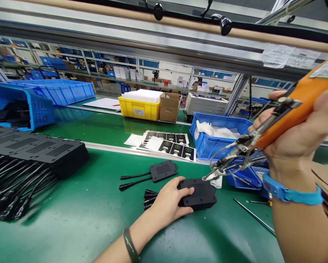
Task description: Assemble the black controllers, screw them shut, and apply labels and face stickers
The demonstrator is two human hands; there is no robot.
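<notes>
At lower centre, the left hand [168, 201] holds a black vented casing [198, 193]; the right hand [292, 146] clasps an orange electric screwdriver [295, 106]. Fastening looks under way (screws remaining, I cannot tell).

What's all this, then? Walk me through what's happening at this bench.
A person's left hand steadies a black case on the green bench top. The right hand grips an orange tool, its tip down at the far edge of the case's top; whether it touches is hard to tell. A smaller-looking black unit with two cables lies just beyond, and more cabled cases sit in rows at the left.
</notes>
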